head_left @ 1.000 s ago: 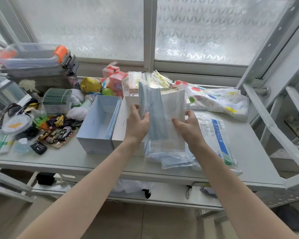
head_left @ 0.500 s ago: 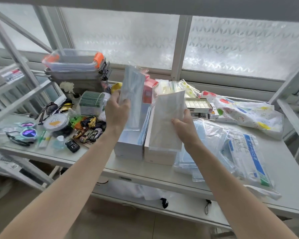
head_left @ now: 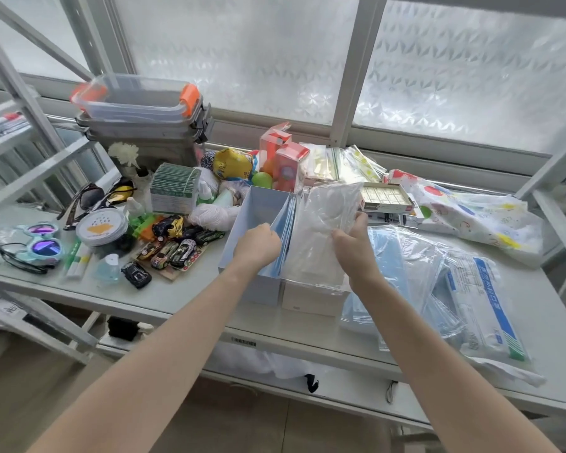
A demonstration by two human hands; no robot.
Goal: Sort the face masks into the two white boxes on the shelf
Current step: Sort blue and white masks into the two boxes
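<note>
Two white boxes stand side by side mid-shelf: the left box (head_left: pixel 254 210) and the right box (head_left: pixel 311 300). Blue masks in clear wrappers (head_left: pixel 286 230) stand upright along the left box's right wall. My left hand (head_left: pixel 258 245) sits over that box with curled fingers at the blue masks' near edge. My right hand (head_left: pixel 353 246) pinches a white mask in a clear wrapper (head_left: pixel 324 230), held upright in the right box. A pile of loose wrapped blue masks (head_left: pixel 402 266) lies to the right of the boxes.
Toy cars (head_left: pixel 174 246), sunglasses (head_left: pixel 40 243), a round tin (head_left: pixel 100 227) and bottles crowd the shelf's left. Stacked clear bins (head_left: pixel 141 116) stand at the back left, pink boxes (head_left: pixel 283 155) behind the white ones. A printed bag (head_left: pixel 471 214) and a large mask pack (head_left: pixel 484 305) lie right.
My left hand brought the blue mask down from above into the left box. My right hand lowered the white mask into the right box. The view tilted down.
</note>
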